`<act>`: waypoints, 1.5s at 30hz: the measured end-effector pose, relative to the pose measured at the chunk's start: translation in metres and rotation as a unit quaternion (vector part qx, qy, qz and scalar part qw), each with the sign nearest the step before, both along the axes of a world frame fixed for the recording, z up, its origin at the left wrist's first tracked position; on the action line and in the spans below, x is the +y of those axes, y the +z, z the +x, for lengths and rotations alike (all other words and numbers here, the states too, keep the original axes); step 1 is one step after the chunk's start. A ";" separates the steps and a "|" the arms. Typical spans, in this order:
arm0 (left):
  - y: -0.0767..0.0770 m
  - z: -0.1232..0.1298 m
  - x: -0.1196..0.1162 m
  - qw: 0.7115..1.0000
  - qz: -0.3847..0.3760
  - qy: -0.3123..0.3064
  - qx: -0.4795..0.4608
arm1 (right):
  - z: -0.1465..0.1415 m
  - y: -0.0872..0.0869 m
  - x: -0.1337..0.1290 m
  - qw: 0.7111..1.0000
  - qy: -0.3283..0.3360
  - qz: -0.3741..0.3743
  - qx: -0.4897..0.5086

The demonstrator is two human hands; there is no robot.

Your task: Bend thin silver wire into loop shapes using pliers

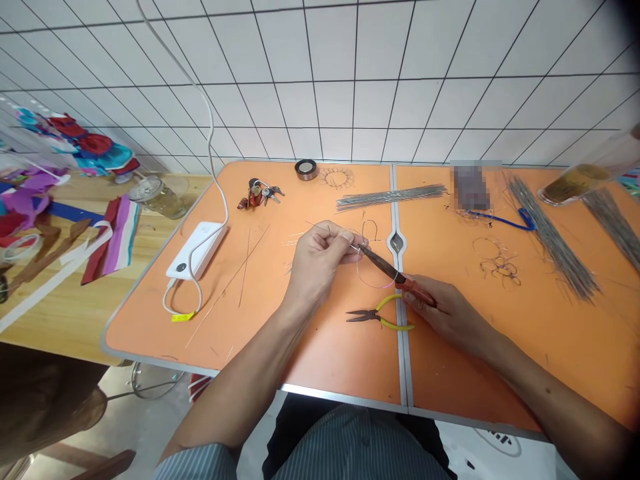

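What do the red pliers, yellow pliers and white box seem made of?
Red pliers: probably metal, from the dark, dull jaws; red grip maybe plastic or rubber.
Yellow pliers: likely metal, from the grey jaws; bright, even yellow suggests plastic grips.
White box: probably plastic, smooth and evenly white.

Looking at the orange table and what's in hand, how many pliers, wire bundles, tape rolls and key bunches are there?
Pliers: 2 (red-handled pliers in the right hand, yellow-handled pliers on the table)
Wire bundles: 3 (middle bundle, right bundle, far-right bundle)
Tape rolls: 1 (dark roll)
Key bunches: 1 (keys)
Total: 7
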State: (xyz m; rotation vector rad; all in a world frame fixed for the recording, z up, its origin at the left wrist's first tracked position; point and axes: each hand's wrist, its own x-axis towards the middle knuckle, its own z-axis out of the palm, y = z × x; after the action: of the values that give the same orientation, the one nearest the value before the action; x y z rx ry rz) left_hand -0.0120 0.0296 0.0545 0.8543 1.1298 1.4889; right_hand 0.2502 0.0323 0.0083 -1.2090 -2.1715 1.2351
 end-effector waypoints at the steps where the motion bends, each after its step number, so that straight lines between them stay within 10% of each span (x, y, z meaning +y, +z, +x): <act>1: 0.000 0.000 0.000 1.000 -0.002 0.002 -0.002 | 0.000 0.000 0.000 1.000 -0.002 0.002 -0.002; 30: 0.004 -0.010 0.005 0.992 0.019 0.093 -0.089 | 0.009 -0.004 0.000 0.987 -0.089 0.082 -0.106; 39: -0.004 0.011 -0.004 0.992 -0.015 0.004 -0.126 | -0.042 0.042 0.008 0.957 -0.210 -0.071 0.187; 45: -0.004 0.014 -0.006 0.992 -0.045 -0.011 -0.117 | -0.050 0.034 0.009 0.939 -0.230 -0.094 0.235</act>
State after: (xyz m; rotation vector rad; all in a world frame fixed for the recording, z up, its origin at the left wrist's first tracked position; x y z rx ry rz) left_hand 0.0023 0.0234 0.0509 0.6099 1.0018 1.4670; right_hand 0.2002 0.0415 0.0427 -1.2419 -1.3582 1.3637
